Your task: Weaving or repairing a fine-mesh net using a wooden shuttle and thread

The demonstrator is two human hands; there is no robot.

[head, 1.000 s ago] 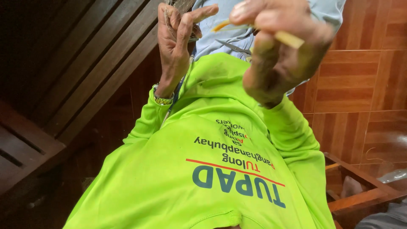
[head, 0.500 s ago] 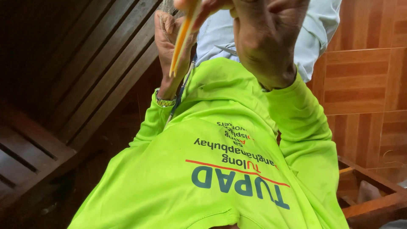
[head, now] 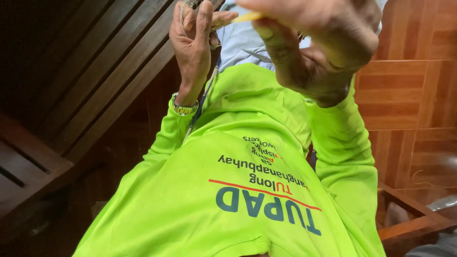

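Note:
My left hand is raised at the top centre, with a metal watch on its wrist. Its fingers curl around a small pale woven piece that the top edge mostly cuts off. My right hand is close to the camera and pinches a thin yellow strip. The strip's end points left to my left fingertips. Between the hands shows a thin silver metal point; what holds it is hidden. Below lies my neon green long-sleeved shirt.
Dark wooden slats run along the left, with a bench edge at lower left. A reddish wooden parquet floor is on the right, a wooden frame at lower right. Light blue cloth shows under the hands.
The yellow strip hung downward between the hands half a second ago; now it points sideways at my left fingertips. My right hand has dropped lower in the view.

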